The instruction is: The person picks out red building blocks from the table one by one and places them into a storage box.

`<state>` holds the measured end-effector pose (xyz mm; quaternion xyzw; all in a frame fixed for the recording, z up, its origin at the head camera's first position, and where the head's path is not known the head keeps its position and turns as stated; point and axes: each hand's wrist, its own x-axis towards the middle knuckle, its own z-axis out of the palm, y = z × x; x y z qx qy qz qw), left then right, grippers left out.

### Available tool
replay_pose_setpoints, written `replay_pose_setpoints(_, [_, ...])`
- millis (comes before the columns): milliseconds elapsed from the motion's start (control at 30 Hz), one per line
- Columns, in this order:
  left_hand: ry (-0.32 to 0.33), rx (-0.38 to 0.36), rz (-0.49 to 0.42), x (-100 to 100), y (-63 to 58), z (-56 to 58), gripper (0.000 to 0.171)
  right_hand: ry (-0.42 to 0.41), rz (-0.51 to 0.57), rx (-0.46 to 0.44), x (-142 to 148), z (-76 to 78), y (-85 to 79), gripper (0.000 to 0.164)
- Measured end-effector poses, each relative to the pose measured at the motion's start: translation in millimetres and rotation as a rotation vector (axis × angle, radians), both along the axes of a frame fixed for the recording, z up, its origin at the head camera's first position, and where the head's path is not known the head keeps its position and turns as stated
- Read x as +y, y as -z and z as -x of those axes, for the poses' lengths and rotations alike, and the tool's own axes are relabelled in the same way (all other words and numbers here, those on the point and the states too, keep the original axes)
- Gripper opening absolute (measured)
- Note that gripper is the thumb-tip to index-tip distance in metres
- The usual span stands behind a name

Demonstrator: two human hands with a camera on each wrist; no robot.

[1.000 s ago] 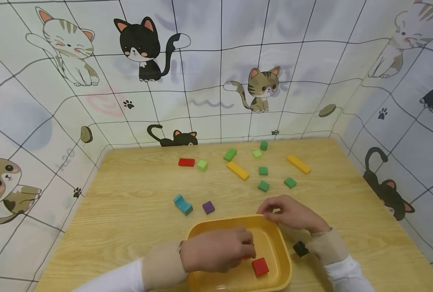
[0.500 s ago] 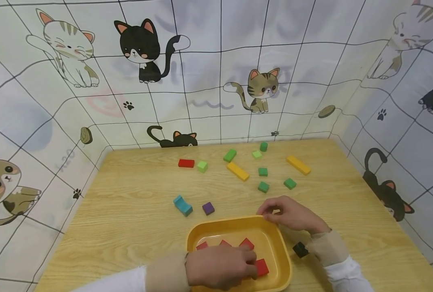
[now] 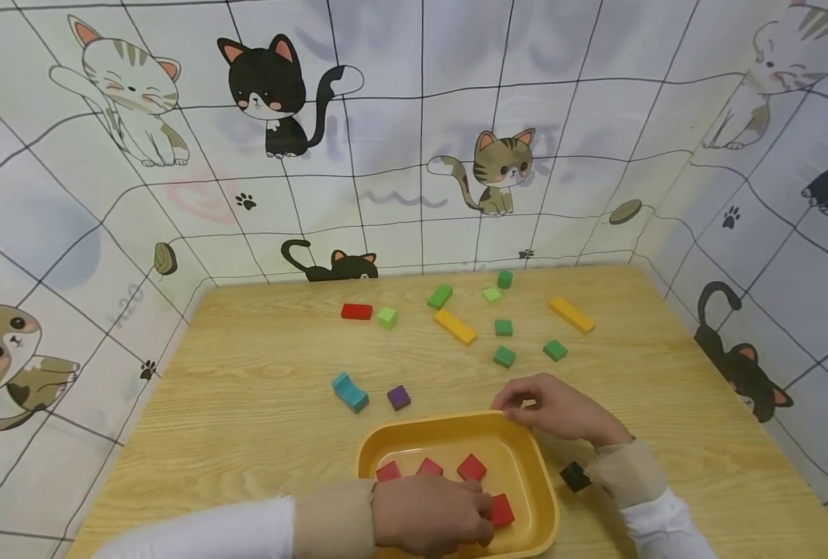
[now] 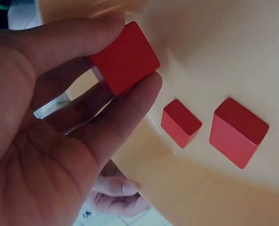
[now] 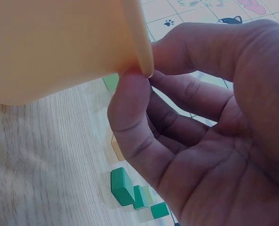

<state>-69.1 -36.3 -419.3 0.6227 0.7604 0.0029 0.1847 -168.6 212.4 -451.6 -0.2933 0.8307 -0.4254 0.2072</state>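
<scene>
A yellow plastic tray [image 3: 424,425] stands near me on the wooden table. In the left wrist view my left hand [image 4: 59,108] pinches a red block [image 4: 127,59] between thumb and finger, inside the tray. The head view shows that hand over the tray's near part, covering some of its contents. Several other red blocks lie on the tray floor, among them one near the far right [image 3: 472,467] and one further left [image 3: 430,466]. My right hand [image 3: 560,407] pinches the tray's rim [image 5: 141,42] at the far right corner, thumb and fingers on either side of it.
A black block [image 3: 575,477] lies by the right wrist. Beyond the tray are a blue curved block [image 3: 350,392], a purple block [image 3: 399,397], a red block [image 3: 356,311], yellow bars [image 3: 455,326] and several green blocks [image 3: 504,356]. A cat-patterned sheet [image 3: 386,171] surrounds the table.
My left hand has moved toward me and slightly right within the tray, uncovering red blocks along the far side. My right hand stays on the rim, and the tray has not moved.
</scene>
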Motion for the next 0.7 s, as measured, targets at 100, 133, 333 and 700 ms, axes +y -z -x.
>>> replay_pose_setpoints(100, [0.018, -0.002, 0.046, 4, 2.7, 0.2, 0.022, -0.007, 0.004, 0.005, 0, 0.2, 0.1, 0.018])
replay_pose_setpoints(133, [0.026, 0.0, 0.062, 5, 3.6, 0.2, 0.023, -0.008, 0.005, 0.003, 0, 0.0, 0.1, 0.018])
replay_pose_setpoints(333, [0.038, -0.011, 0.126, 12, 9.2, -0.9, 0.026, 0.0, -0.002, -0.003, -1, -1.1, -0.5, 0.018])
replay_pose_setpoints(700, [0.028, -0.029, 0.143, 15, 9.2, 0.5, 0.028, 0.011, -0.01, -0.015, -2, -0.1, -0.3, 0.016])
